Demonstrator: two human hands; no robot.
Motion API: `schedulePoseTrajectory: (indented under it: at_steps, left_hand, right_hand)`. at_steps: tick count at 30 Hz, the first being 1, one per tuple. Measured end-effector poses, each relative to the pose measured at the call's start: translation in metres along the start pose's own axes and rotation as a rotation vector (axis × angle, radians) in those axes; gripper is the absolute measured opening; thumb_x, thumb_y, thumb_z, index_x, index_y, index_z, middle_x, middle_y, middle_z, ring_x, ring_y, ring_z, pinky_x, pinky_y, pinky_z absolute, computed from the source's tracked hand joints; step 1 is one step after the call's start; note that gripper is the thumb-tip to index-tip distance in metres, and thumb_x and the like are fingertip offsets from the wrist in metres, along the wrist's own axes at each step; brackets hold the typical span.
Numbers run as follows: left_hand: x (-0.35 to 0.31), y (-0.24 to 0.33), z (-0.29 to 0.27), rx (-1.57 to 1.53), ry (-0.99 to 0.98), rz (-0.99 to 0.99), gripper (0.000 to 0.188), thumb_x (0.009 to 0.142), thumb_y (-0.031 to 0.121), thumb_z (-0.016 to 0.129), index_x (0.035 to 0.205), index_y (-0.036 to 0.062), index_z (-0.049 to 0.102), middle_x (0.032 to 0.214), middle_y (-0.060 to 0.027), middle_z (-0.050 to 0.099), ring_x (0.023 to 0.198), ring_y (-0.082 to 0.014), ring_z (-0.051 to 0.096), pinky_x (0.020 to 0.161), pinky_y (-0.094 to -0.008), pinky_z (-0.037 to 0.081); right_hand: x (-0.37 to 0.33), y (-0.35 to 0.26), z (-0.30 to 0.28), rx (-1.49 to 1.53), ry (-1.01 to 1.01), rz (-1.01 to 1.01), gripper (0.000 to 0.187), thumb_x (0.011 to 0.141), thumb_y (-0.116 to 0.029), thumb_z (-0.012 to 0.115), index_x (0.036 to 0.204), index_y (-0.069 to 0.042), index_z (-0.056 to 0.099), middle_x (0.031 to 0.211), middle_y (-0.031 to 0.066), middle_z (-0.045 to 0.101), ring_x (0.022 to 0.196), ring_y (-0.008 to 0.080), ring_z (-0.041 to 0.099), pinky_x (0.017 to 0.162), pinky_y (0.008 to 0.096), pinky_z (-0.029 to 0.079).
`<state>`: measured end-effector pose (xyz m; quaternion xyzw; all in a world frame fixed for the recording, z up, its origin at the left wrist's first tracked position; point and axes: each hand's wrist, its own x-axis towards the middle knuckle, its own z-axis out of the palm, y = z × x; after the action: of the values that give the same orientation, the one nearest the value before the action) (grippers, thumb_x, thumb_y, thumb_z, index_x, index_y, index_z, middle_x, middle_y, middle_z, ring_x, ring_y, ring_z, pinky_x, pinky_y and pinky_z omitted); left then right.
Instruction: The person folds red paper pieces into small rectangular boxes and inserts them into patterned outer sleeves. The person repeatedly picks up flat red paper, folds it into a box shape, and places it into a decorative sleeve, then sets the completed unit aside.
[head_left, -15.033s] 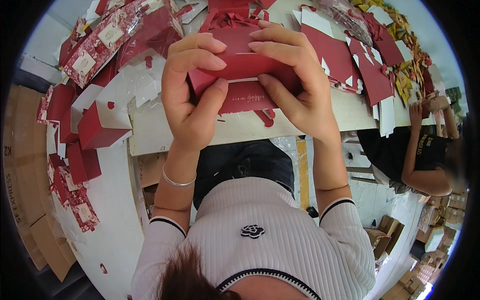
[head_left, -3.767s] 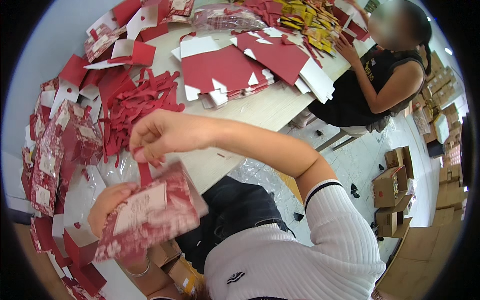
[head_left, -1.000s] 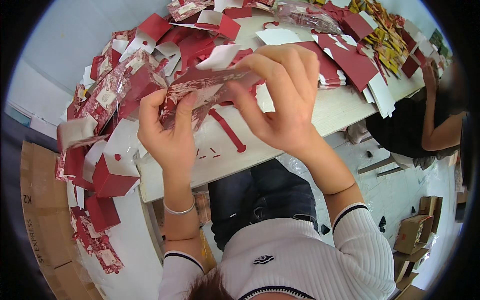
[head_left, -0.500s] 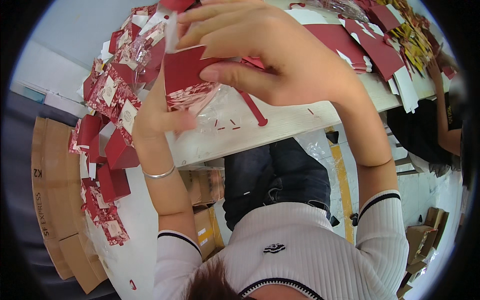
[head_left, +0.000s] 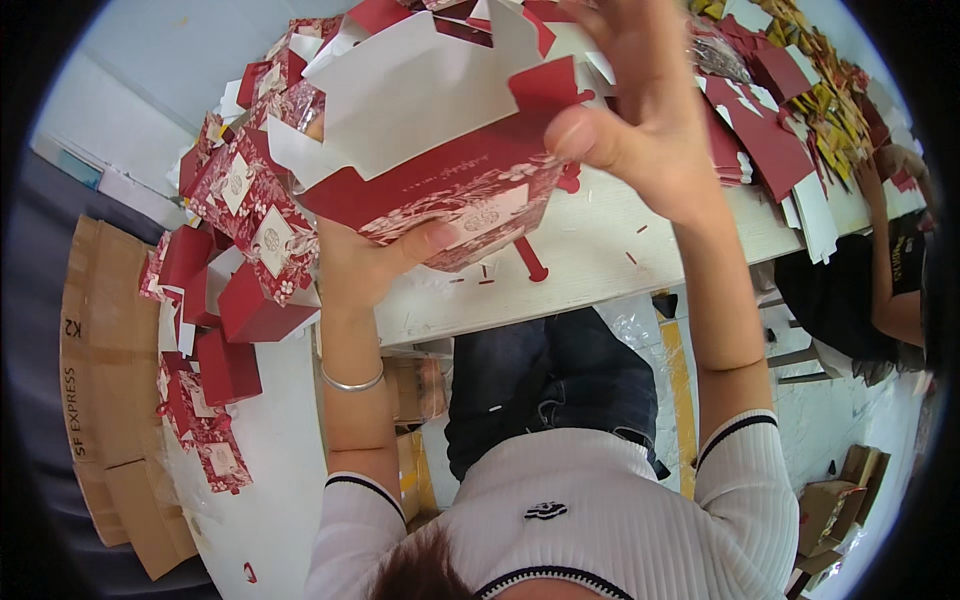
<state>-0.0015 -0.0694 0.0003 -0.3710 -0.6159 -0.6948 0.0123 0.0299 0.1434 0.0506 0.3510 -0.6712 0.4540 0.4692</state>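
A red floral-printed cardboard box point(head_left: 440, 185) is raised above the table, tilted, with its white inside showing and its flaps standing up. My left hand point(head_left: 365, 262) grips it from the lower left, thumb on the printed front and the other fingers hidden behind. At the box's right end my right hand point(head_left: 650, 140) has its fingers spread upward, partly smeared by motion. The right thumb is close to the box's right edge; whether it touches cannot be told. Below the box, a red strip point(head_left: 532, 260) lies on the white table point(head_left: 590, 285).
Finished-looking red boxes point(head_left: 262, 305) are piled along the left. Flat red card sheets point(head_left: 755, 120) and yellow-gold packets point(head_left: 815, 85) lie at the far right. Another person's arm point(head_left: 880, 200) is at the right edge. A large brown carton point(head_left: 105, 400) stands at far left.
The box has turned so its white inside and printed front now show. My right hand has moved off the box top to the right, fingers spreading; my left hand keeps its hold.
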Motion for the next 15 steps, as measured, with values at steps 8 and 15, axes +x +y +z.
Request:
schedulePoseTrajectory:
  at_steps: [8, 15]
  left_hand:
    - [-0.027, -0.004, 0.023, -0.232, 0.168, -0.060, 0.070, 0.076, 0.032, 0.066, 0.127, -0.0008, 0.030, 0.119, -0.0126, 0.043, 0.105, -0.0184, 0.048, 0.088, -0.0318, 0.041]
    - [-0.017, 0.001, 0.050, -0.241, 0.469, 0.023, 0.046, 0.084, 0.012, 0.045, 0.126, -0.0007, 0.035, 0.121, -0.0123, 0.046, 0.111, -0.0200, 0.044, 0.095, -0.0344, 0.033]
  right_hand:
    - [-0.049, 0.003, 0.028, 0.412, 0.048, 0.306, 0.088, 0.062, -0.018, 0.078, 0.129, -0.004, 0.024, 0.124, 0.0111, 0.039, 0.109, 0.0189, 0.044, 0.090, 0.0309, 0.038]
    - [-0.056, -0.009, 0.029, 0.335, -0.010, 0.300, 0.072, 0.066, -0.009, 0.067, 0.127, -0.005, 0.030, 0.120, 0.0092, 0.036, 0.109, 0.0189, 0.039, 0.092, 0.0307, 0.033]
